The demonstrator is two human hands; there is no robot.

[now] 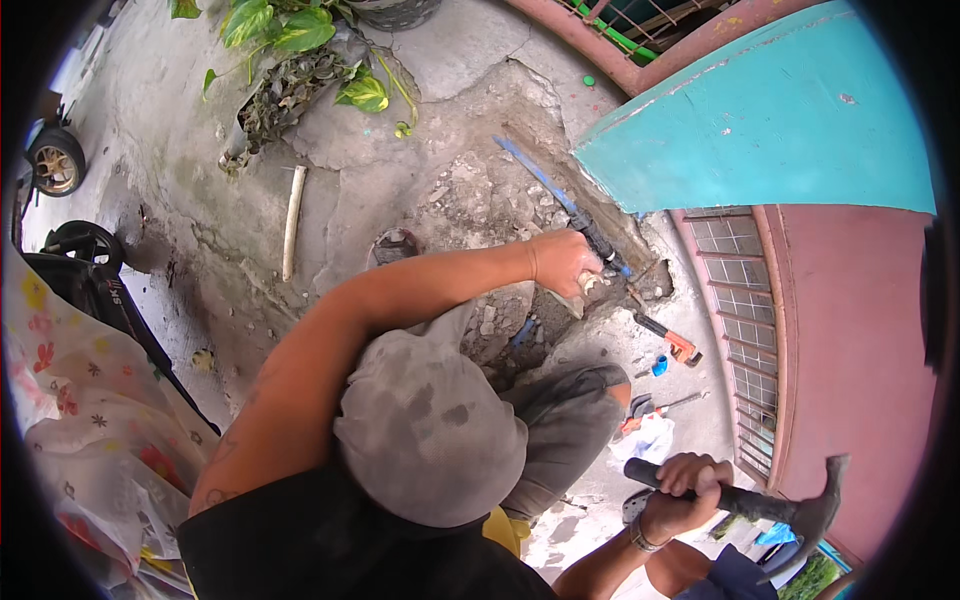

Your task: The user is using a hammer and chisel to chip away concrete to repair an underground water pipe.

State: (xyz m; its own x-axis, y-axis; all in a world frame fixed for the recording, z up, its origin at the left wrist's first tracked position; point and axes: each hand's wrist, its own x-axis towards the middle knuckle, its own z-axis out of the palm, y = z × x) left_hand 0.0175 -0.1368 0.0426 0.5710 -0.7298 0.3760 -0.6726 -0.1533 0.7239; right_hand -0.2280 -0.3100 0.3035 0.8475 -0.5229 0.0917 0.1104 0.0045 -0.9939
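Left hand [562, 262] clamped on blue pipe [560, 195] fitting; right hand [685, 485] grip closed round hammer [770, 505] handle.

Cracked concrete floor [180, 170], broken open to rubble around a blue pipe [535, 175]. Lying on it: white pipe length [292, 220], orange-handled tool [668, 338], pliers [650, 405], small blue fitting [659, 365], white rag [648, 440].
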